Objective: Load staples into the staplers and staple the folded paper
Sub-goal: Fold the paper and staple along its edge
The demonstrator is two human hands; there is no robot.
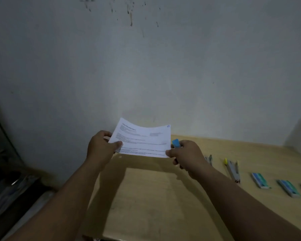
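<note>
Head view, paper: one printed sheet (142,140), held in the air above the near-left part of the surface (146,202), bowed slightly; whether it is folded double cannot be told.
Head view, left hand: left hand (101,146) pinches the sheet's left edge, thumb on top.
Head view, right hand: right hand (186,153) pinches the sheet's lower right corner with the thumb, the other fingers curled round a blue stapler (176,143) whose tip shows just above the knuckles.
Head view, spare staplers: a grey stapler (209,159), partly hidden beside the right hand, and a yellow-tipped stapler (232,169) lying on the surface, apart from each other.
Head view, staple boxes: three small boxes (261,180) in a row to the far right, the last cut off by the frame edge.
Head view, backdrop: bare stained wall (146,66).
Step in hand, judged: readying the sheet for stapling with the blue stapler.
Next move, judged: the left hand must carry the sheet alone, so the right can free the stapler, slip its mouth over an edge and squeeze.
</note>
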